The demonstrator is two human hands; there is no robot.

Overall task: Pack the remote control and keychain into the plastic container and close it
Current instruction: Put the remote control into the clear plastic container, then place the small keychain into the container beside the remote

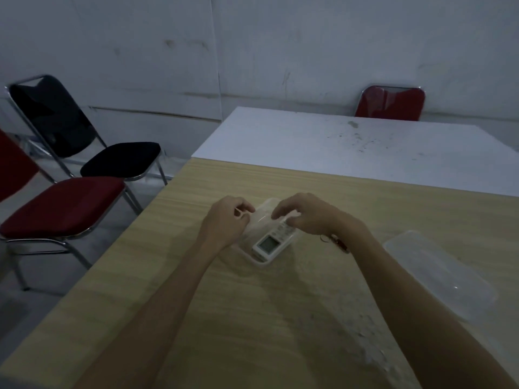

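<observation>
Head view: at far left, a black chair (84,130) and a red chair (61,206) are seen beside the wooden table (224,318). The left hand (227,220) is curled on the left rim of the plastic container (257,220), fingers pinched on its edge. The remote control (273,241) is laid inside the container, display end nearest the camera. The right hand (306,213) is closed on the remote's far end. The keychain (335,242) is seen on the table just beside the right wrist. The lid (438,273) is lying well apart at right
</observation>
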